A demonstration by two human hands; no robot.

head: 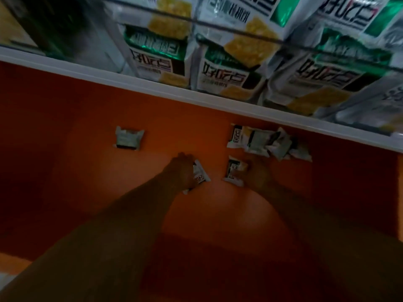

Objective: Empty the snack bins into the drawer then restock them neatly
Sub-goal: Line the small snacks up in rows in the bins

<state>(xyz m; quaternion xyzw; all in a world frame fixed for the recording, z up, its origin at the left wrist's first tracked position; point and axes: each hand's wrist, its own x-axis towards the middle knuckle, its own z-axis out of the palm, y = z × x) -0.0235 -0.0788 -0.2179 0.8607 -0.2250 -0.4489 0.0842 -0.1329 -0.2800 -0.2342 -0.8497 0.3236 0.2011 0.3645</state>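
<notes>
Both my arms reach down into the dim orange drawer. My left hand grips a small white snack packet by its side. My right hand holds another snack packet just to the right of it. A heap of several packets lies against the drawer's far wall. One lone packet lies apart at the left. Above the drawer, clear snack bins hold several larger white-and-green packets with yellow crackers printed on them.
A white ledge runs diagonally between the bins and the drawer. The drawer's orange floor shows bare at the left and near me, in deep shadow. A dark bin wall stands at the upper left.
</notes>
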